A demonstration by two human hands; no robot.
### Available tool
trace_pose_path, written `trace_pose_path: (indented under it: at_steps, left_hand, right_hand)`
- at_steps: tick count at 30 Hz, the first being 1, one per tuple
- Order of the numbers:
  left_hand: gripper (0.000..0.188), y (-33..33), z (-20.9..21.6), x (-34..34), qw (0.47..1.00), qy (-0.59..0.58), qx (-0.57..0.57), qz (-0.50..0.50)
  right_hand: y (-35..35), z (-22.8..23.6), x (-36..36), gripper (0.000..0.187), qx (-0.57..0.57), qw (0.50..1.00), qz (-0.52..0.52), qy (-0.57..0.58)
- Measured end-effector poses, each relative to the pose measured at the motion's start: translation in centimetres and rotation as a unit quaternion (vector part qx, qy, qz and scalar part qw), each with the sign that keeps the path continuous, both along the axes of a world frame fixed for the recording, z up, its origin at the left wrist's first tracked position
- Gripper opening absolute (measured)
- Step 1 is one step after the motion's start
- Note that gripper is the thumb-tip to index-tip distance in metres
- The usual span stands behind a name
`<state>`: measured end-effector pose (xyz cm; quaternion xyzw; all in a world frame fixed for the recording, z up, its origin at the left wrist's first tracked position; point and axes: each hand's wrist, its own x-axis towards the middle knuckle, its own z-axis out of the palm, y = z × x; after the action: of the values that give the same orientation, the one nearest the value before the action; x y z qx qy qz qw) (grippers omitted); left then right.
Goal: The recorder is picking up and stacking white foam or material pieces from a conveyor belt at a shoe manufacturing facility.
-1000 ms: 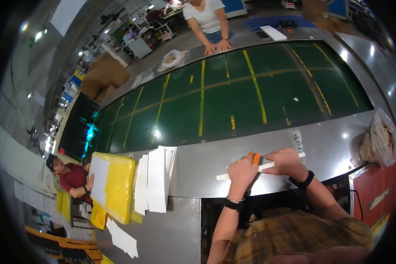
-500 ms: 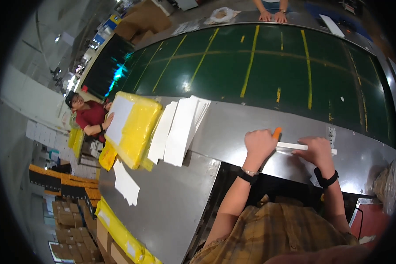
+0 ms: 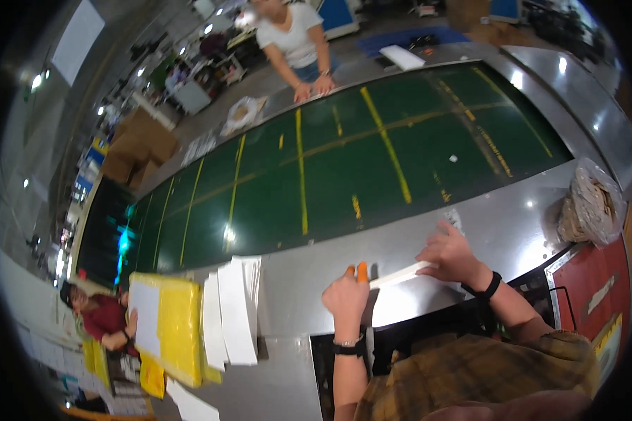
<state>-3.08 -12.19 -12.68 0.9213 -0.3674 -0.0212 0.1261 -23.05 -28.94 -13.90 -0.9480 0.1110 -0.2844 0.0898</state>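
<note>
Fingers (head view): left hand (image 3: 345, 298) clenched at one end of a narrow white strip (image 3: 402, 275); right hand (image 3: 453, 258) pinches the other end, outer fingers spread.
Strip: between both hands, over the shiny grey metal table (image 3: 288, 305).
Progress: strip in hand, not set down; long white sheets (image 3: 236, 312) beside yellow plastic-wrapped package (image 3: 179, 326); amount left can't be told.
Edges: near table edge below hands; green conveyor belt (image 3: 340, 168) beyond.
Room: metal runs between left hand and sheets.

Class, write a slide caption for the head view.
White strip held between left hand and right hand, near a green belt.
</note>
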Motion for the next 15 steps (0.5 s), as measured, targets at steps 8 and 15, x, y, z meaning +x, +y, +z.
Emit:
trace_pose_path:
  at_steps: [8,15]
  left_hand:
    - [0.035,1.4,-1.9,1.0,0.994,0.002,-0.106,0.0]
    - [0.026,2.5,-4.1,1.0,0.871,0.107,-0.477,0.057]
  right_hand:
    - [-1.7,-2.7,-5.5,0.027,0.131,0.976,-0.173,-0.033]
    - [1.1,-7.3,-4.1,0.046,0.6,0.774,-0.102,-0.176]
